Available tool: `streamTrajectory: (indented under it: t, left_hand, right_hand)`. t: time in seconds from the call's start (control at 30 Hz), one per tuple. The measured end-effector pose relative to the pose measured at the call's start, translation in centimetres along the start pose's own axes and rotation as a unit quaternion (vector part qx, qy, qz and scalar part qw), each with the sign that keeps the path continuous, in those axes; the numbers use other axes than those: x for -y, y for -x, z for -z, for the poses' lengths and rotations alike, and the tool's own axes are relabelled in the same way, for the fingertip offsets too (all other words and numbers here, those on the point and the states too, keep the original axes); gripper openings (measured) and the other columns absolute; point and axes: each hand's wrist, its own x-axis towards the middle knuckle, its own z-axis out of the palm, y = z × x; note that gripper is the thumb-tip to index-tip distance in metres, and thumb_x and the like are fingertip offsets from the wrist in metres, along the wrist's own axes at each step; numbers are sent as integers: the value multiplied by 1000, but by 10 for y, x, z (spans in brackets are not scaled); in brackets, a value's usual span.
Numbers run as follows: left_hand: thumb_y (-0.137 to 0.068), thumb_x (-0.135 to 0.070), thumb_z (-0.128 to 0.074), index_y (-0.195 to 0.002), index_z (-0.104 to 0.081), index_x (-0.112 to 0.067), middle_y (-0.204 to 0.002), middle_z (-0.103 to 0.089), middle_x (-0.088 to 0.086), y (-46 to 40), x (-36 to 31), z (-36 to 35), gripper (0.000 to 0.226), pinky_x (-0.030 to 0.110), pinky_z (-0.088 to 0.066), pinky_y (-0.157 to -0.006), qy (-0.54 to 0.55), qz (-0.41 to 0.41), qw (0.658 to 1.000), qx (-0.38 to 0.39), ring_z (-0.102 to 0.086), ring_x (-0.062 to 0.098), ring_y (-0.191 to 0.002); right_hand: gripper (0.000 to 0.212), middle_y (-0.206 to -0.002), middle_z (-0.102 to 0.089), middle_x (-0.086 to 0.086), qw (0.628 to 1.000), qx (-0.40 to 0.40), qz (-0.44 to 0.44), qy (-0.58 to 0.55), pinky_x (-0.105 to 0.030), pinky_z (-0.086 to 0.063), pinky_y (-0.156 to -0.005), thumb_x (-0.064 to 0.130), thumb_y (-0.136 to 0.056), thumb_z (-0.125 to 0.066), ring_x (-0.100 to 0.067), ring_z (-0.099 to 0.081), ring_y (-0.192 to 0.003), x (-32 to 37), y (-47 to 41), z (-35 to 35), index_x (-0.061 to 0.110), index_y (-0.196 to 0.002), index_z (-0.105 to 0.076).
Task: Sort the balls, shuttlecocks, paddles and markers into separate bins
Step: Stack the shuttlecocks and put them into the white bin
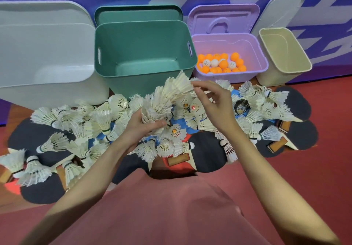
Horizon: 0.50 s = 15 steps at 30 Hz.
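Balls (222, 63) binned; left hand (144, 124) grips shuttlecock stack (165, 100), right hand (215, 100) apparently pinching its top; paddles (207, 153) below fingers unsorted

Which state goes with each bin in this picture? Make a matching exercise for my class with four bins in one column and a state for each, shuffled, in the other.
Column one:
1. large white plastic bin
2. green plastic bin with handle slots
3. lilac plastic bin
4. small beige plastic bin

Column two:
A. holds orange and white table tennis balls
B. farthest right, nothing seen inside
C. farthest left
D. directly behind the stack of white feather shuttlecocks held in the hands

Pairs: 1-C, 2-D, 3-A, 4-B
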Motion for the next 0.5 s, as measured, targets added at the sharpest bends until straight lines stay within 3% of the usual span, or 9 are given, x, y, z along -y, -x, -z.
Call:
streamTrajectory:
  t: [0.17,0.27,0.37,0.43,0.5]
  left_hand:
    - [-71,-5,-78,-114,-60,-19,-109,-71,3,4,0,6,48,25,-53,-85,28,-12,999,-17,-67,16,-100]
    - [-70,-5,-77,-110,-61,-20,-104,-72,-1,8,3,13,45,21,-53,-82,17,-14,999,-25,-68,13,-98]
    - [-70,-6,-78,-115,-61,-15,-105,-72,1,13,9,23,48,25,-54,-82,3,-1,999,-36,-68,16,-98]
    - [-71,-7,-79,-117,-61,-11,-105,-72,3,15,12,29,50,24,-55,-79,-11,0,999,-43,-69,17,-98]
    - [-71,-7,-79,-117,-62,-10,-104,-73,2,17,12,33,49,19,-54,-75,-23,-5,999,-45,-69,15,-97]
  right_hand:
    - [18,-97,-67,1,994,-107,-27,-5,-21,-49,-67,11,-92,-55,-17,-63,-84,-17,3,-2,18,-101,-68]
    - [19,-100,-65,-6,985,-26,-114,125,-25,-50,-70,10,-90,-53,-13,-61,-82,-61,14,-8,11,-105,-65]
    - [25,-106,-60,-12,930,106,-208,284,-33,-48,-75,12,-86,-60,-27,-62,-90,-103,31,-18,4,-110,-62]
    - [13,-95,-55,-13,895,157,-229,349,-30,-43,-62,19,-86,-63,-30,-59,-82,-112,36,-27,5,-86,-61]
    - [36,-77,-48,-12,881,163,-239,375,-28,-29,-48,22,-87,-62,-29,-51,-67,-116,33,-34,11,-58,-43]
